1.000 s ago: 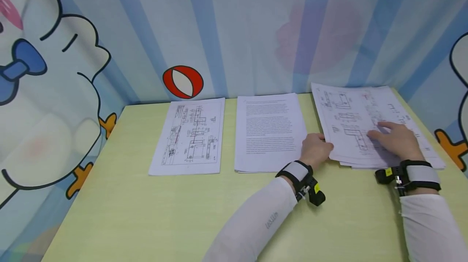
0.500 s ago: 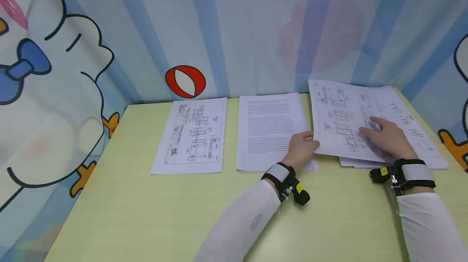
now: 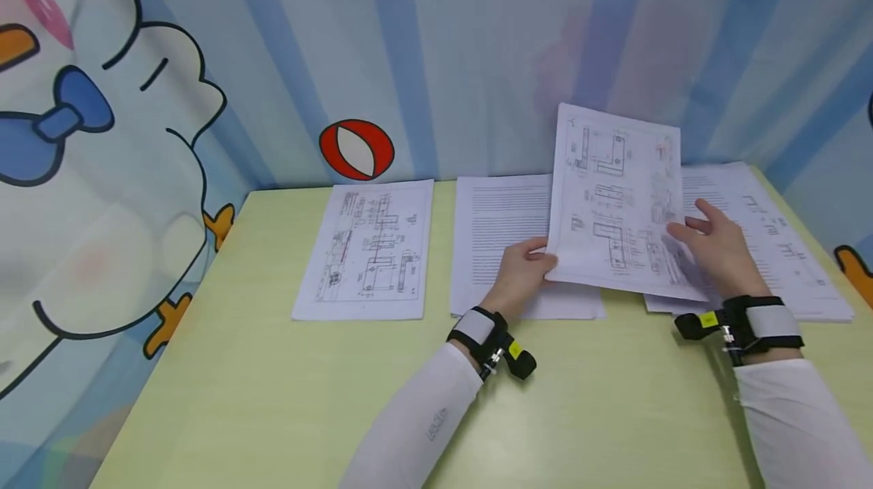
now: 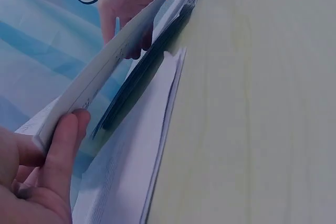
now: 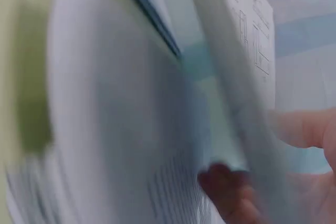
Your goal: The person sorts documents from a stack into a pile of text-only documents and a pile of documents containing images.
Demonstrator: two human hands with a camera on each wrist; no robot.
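Observation:
A thin stack of drawing sheets (image 3: 614, 201), printed with technical line drawings, is raised and tilted at the right of centre. My left hand (image 3: 520, 277) pinches its lower left corner, thumb in front and fingers behind, as the left wrist view shows too. At its right edge is my right hand (image 3: 723, 250). In the right wrist view the thumb (image 5: 302, 127) lies on the drawn side and the fingers (image 5: 231, 190) are behind the blurred sheets. Below lie a text stack (image 3: 501, 208), partly covered, and another printed stack (image 3: 784, 261).
A separate drawing stack (image 3: 364, 250) lies flat at the left of the pale yellow-green table (image 3: 273, 398). Behind the table hangs a blue striped cloth (image 3: 470, 57) with cartoon figures. Both wrists wear strapped cameras (image 3: 521, 362).
The drawing sheets have been lifted off the right stack and drawn left, uncovering printed text beneath. My left hand has moved left with their corner; my right hand has shifted from their face to their edge.

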